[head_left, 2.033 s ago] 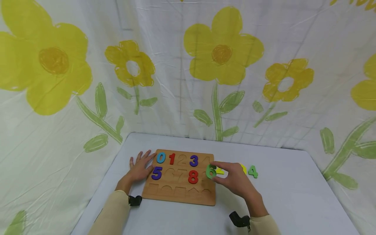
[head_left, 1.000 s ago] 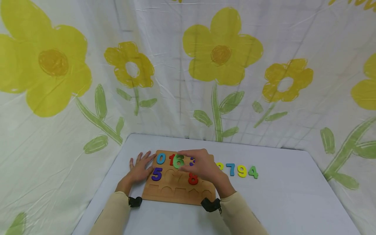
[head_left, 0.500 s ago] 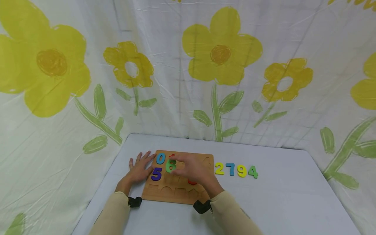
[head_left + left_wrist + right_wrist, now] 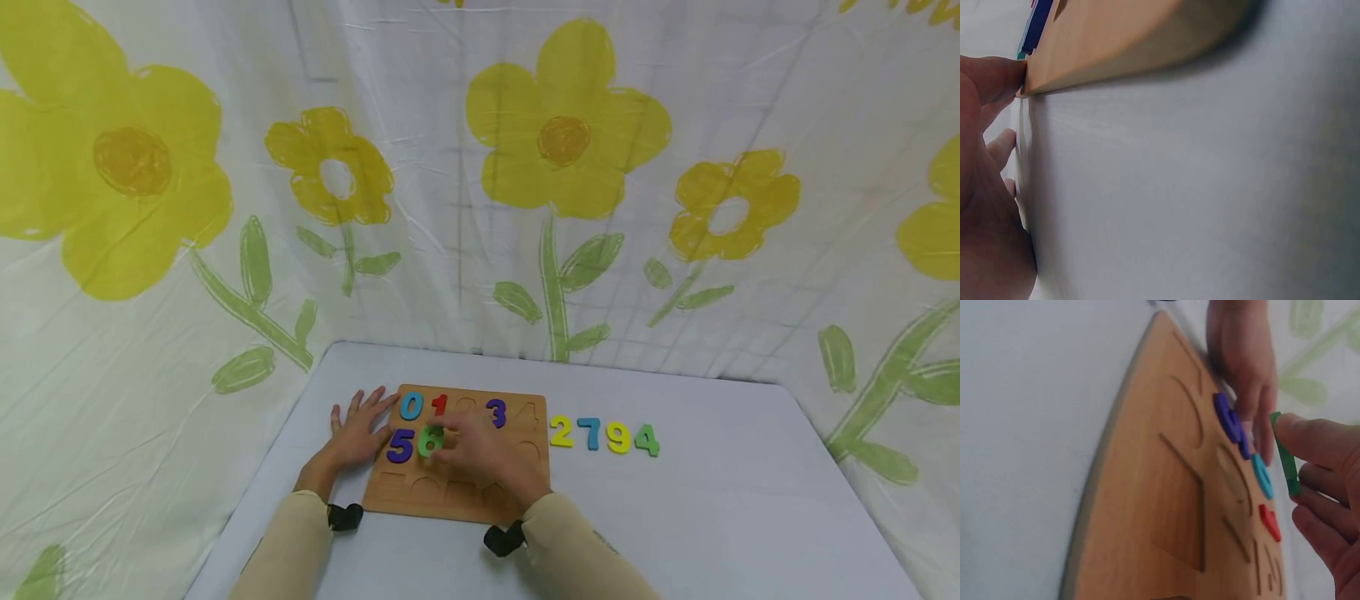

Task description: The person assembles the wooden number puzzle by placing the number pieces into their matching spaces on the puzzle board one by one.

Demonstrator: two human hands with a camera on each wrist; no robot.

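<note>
Numeral 6 (image 4: 424,442), a flat green piece, is left of the lower centre of the frame, over the second row of a rectangular tan wooden board (image 4: 397,498) with cut recesses, just right of a flat purple 5 (image 4: 401,445). Two seconds ago it was over the board's right edge; half a second ago it was higher in the frame, covering most of a flat red 1 (image 4: 440,406), which now shows more fully. A flat purple 3 (image 4: 498,413), hidden half a second ago, shows again.

The right hand (image 4: 480,446) has a part-open grip, the 6 pinched at top and bottom between thumb and fingers; the right wrist view shows it edge-on, off the board.

The left hand (image 4: 357,437) has not shifted: fingers spread, thumb touching the board's left edge.

A flat light-blue 0 (image 4: 405,407) sits at the board's upper left. Right of the board, a yellow 2 (image 4: 561,434), blue 7 (image 4: 592,432), yellow 9 (image 4: 626,437) and green 4 (image 4: 647,440) lie in a row on the white bench (image 4: 712,500).
</note>
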